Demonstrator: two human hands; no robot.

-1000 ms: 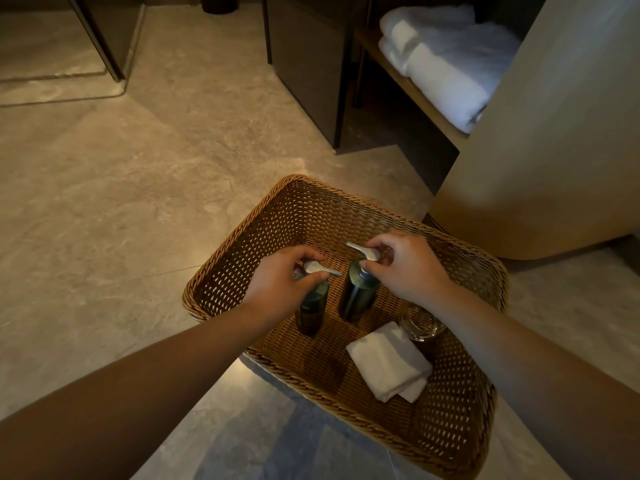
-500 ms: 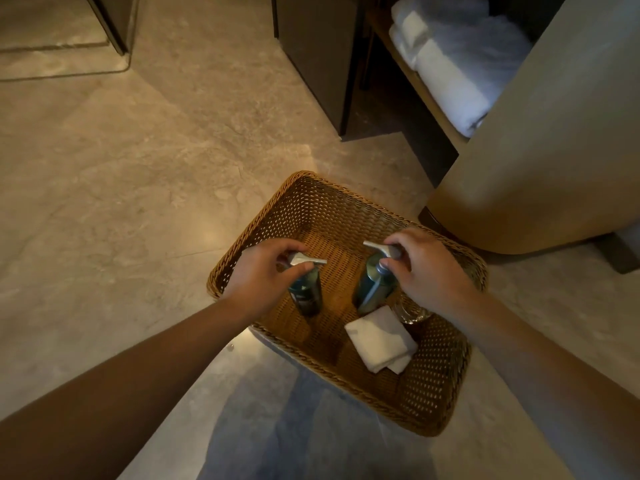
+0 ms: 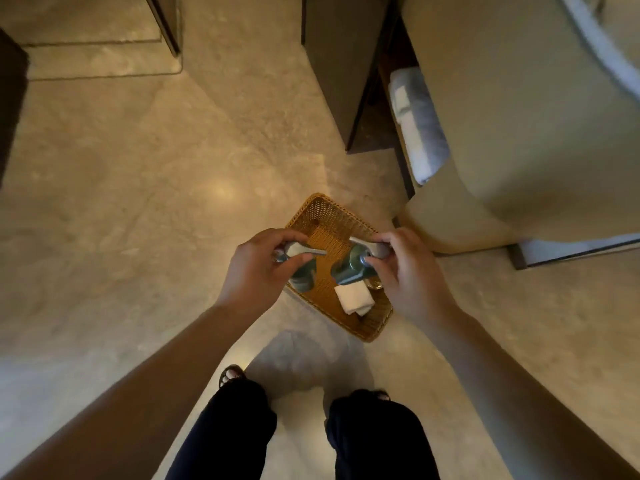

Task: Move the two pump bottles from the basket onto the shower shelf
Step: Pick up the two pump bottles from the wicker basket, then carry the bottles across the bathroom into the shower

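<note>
Head view: nearest, the person's dark trouser legs (image 3: 377, 441) stand on the stone floor (image 3: 121, 209). Above them, the left hand (image 3: 258, 271) pinches one pump bottle (image 3: 304, 273) by its neck and the right hand (image 3: 405, 278) the other pump bottle (image 3: 349, 270), both held over the wicker basket (image 3: 372, 329), beside a folded washcloth (image 3: 355, 298). The lift looks done; next comes carrying them to the shower shelf, which is not in view.
</note>
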